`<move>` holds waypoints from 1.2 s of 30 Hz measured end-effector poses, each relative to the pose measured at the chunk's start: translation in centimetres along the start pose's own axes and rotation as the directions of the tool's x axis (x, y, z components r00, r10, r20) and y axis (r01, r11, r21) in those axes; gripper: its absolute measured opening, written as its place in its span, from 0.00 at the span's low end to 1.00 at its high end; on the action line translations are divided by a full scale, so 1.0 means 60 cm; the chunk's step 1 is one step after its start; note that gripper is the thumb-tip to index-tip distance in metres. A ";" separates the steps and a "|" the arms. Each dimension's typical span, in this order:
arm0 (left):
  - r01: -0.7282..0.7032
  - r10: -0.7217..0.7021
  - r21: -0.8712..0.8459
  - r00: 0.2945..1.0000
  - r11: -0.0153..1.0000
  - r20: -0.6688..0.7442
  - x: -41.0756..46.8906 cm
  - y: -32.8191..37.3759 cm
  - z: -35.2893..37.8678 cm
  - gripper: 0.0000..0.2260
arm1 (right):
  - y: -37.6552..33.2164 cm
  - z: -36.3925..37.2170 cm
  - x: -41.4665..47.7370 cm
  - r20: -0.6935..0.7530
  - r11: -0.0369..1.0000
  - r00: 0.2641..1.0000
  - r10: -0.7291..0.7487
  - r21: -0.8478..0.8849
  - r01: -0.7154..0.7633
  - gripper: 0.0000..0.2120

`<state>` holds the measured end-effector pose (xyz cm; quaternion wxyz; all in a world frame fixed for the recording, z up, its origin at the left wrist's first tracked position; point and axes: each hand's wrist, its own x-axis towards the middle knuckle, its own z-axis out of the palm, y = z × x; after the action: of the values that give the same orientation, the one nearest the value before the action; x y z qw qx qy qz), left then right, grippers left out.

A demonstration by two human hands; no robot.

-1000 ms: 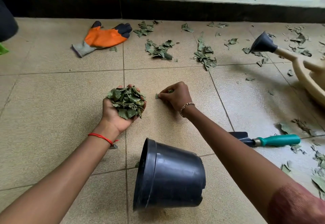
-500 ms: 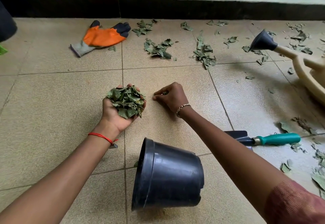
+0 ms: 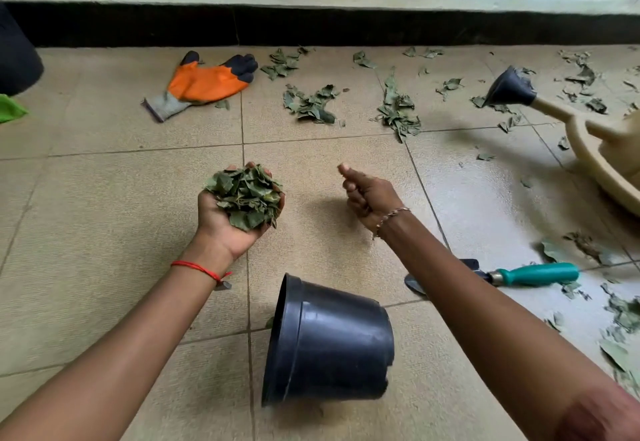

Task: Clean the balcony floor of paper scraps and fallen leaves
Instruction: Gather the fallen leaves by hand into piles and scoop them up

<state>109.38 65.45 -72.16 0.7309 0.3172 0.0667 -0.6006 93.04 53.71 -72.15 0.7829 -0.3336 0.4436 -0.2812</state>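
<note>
My left hand (image 3: 225, 233) is cupped palm up above the tiled floor (image 3: 104, 215), holding a heap of green leaf pieces (image 3: 247, 195). To its right, my right hand (image 3: 369, 195) is raised off the floor with the fingers curled and the thumb on top. The small leaf scrap it pinched earlier is hidden inside the fingers. Loose leaves lie in clumps farther back (image 3: 311, 105) (image 3: 398, 111) and are scattered along the right side (image 3: 623, 316). No paper scraps show.
A black plastic pot (image 3: 332, 343) lies on its side between my forearms, mouth to the left. An orange glove (image 3: 207, 82) lies at the back left. A green-handled trowel (image 3: 536, 273) and a beige watering can (image 3: 588, 136) are on the right. A low wall (image 3: 311, 25) closes the far side.
My right hand pinched a small leaf scrap on the tile, then lifted off the floor with its fingers curled. That spot on the tile is bare now. My left hand kept still.
</note>
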 end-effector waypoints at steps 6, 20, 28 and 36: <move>-0.019 0.018 -0.092 1.000 0.996 -0.016 -0.082 0.014 0.085 0.12 | -0.050 0.048 -0.119 0.155 0.894 0.986 0.068 0.429 -0.129 0.09; 0.087 -0.087 0.020 0.996 0.996 -0.011 -0.449 0.104 0.637 0.16 | -0.495 0.213 -0.565 0.057 0.692 0.992 -0.111 0.721 0.036 0.14; 0.216 -0.212 0.094 0.976 0.972 -0.054 -0.664 0.123 1.030 0.24 | -0.835 0.253 -0.876 -0.193 0.622 0.971 -0.140 0.746 0.238 0.07; 0.378 -0.390 0.169 0.920 0.910 0.044 -0.856 0.029 1.241 0.21 | -0.979 0.183 -1.115 -0.362 0.488 0.920 -0.152 0.782 0.388 0.11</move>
<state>76.01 68.05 11.90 0.5731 0.3311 0.0518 -0.7479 64.23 69.61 11.31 0.7298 0.0558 0.2869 -0.6180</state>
